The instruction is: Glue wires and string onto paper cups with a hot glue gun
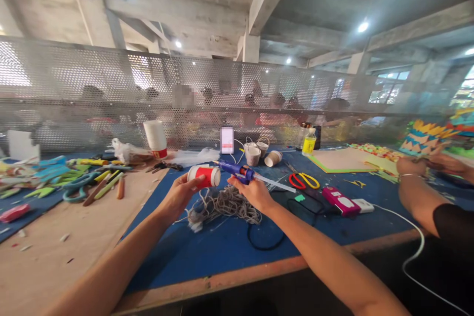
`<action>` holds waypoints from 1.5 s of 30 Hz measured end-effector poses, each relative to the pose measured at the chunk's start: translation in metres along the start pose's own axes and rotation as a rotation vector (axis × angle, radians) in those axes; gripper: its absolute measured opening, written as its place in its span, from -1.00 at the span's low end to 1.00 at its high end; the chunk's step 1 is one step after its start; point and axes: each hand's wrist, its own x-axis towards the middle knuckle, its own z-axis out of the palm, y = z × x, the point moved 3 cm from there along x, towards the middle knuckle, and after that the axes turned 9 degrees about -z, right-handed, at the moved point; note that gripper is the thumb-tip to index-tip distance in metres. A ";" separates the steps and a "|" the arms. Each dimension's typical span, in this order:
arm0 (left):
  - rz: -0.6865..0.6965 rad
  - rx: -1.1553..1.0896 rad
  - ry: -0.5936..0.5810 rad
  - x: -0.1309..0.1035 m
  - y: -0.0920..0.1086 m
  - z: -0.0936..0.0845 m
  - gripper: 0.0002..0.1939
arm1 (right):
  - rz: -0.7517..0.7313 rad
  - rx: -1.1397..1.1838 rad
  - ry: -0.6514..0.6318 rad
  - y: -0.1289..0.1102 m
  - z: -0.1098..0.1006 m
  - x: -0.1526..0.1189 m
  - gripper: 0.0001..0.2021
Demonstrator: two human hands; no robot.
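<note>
My left hand (182, 192) is closed around a red and white paper cup (210, 177), which lies tilted on its side in the air. In my right hand (257, 191) is a blue glue gun (237, 171), its nozzle pointing left across the top of the cup. A translucent glue stick (277, 184) sticks out of the gun's back end. Below both hands a tangled heap of grey cord (225, 207) lies on the blue table mat (177, 256). Behind them stand small cord-wrapped cups (253, 155), one of them tipped over.
Scissors with red and yellow handles (304, 181) and a magenta power strip (340, 201) lie to the right. A stack of paper cups (155, 138) stands at the back left. Teal scissors (78, 186) lie farther left. At far right are a co-worker's hands (414, 165).
</note>
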 end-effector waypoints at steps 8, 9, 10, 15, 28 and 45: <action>0.075 0.053 0.084 0.002 0.006 -0.009 -0.68 | -0.094 -0.072 -0.049 -0.006 0.002 -0.001 -0.73; 0.076 0.061 0.096 0.002 0.006 -0.010 -0.68 | -0.106 -0.084 -0.053 -0.006 0.002 -0.001 -0.73; 0.075 0.066 0.104 0.003 0.006 -0.011 -0.67 | -0.121 -0.101 -0.056 -0.007 0.002 -0.001 -0.74; 0.078 0.058 0.110 0.003 0.006 -0.012 -0.67 | -0.197 -0.182 -0.044 -0.008 0.002 -0.001 -0.73; 0.083 0.077 0.139 0.003 0.004 -0.012 -0.63 | -0.275 -0.282 -0.016 -0.004 0.005 -0.002 -0.69; 0.065 0.055 0.113 0.005 0.000 -0.015 -0.59 | -0.246 -0.314 -0.030 -0.005 0.005 -0.002 -0.71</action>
